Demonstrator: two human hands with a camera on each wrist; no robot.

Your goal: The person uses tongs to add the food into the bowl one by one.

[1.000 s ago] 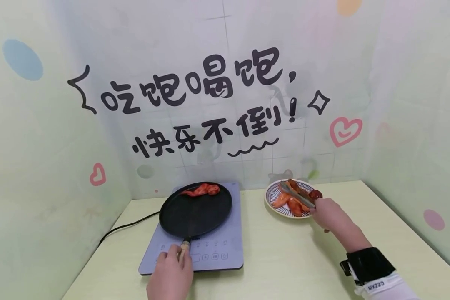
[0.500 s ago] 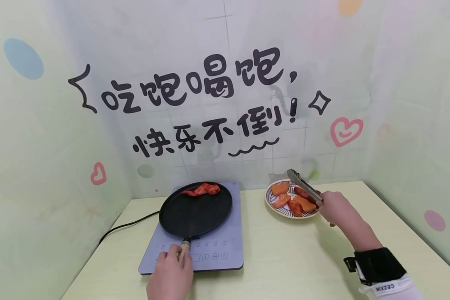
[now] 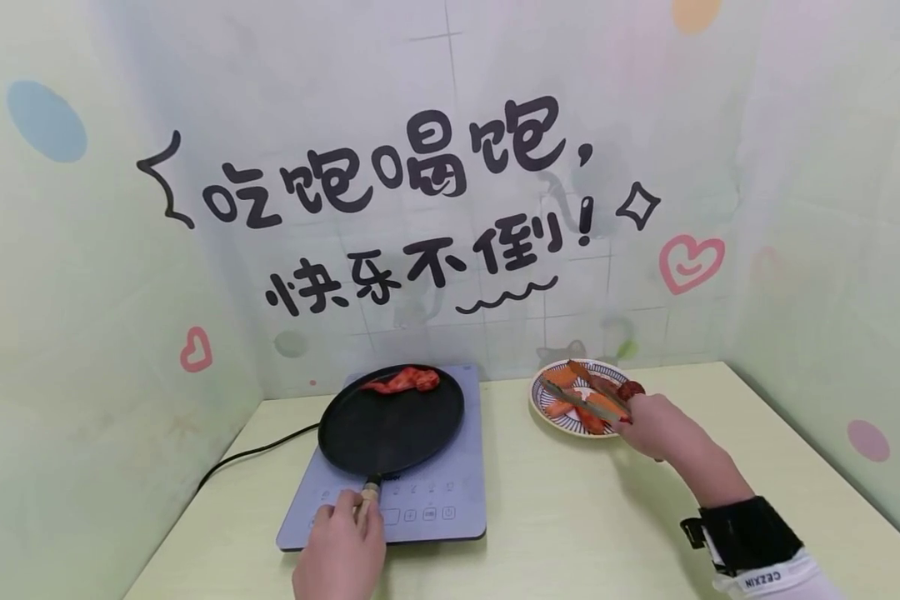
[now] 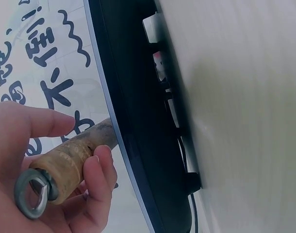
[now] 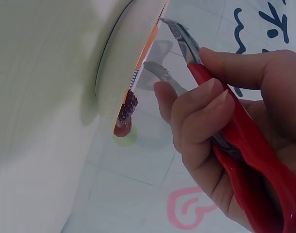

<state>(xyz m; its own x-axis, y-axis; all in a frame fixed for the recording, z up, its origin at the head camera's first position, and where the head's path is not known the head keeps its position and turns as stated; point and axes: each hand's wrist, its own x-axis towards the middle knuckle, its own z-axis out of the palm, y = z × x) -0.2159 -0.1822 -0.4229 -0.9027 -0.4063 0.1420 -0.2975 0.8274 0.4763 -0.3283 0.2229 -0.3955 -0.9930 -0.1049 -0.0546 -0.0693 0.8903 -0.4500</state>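
My left hand (image 3: 341, 546) grips the wooden handle (image 4: 65, 165) of a black frying pan (image 3: 382, 433), its metal hanging ring showing near the palm. A red, glossy piece of meat (image 3: 412, 380) lies near the pan's far rim. My right hand (image 3: 663, 429) holds metal tongs with red grips (image 5: 252, 150), fingers curled round them. The tongs' arms stand spread apart over a striped plate (image 3: 536, 402), tips down among orange slices and red meat pieces. A dark red sausage (image 3: 632, 389) sticks out at the plate's right side, near my knuckles.
The pan rests on a grey induction cooker (image 3: 465, 492), whose black cord (image 3: 258, 450) runs off left. Pale table surface (image 3: 547, 508) lies between cooker and plate. Printed wall sheets (image 3: 495, 342) stand close behind and on both sides.
The tongs were over the plate, then lifted toward its far right edge, and are now lowered over the food again with arms spread. My left hand and the pan stay put.
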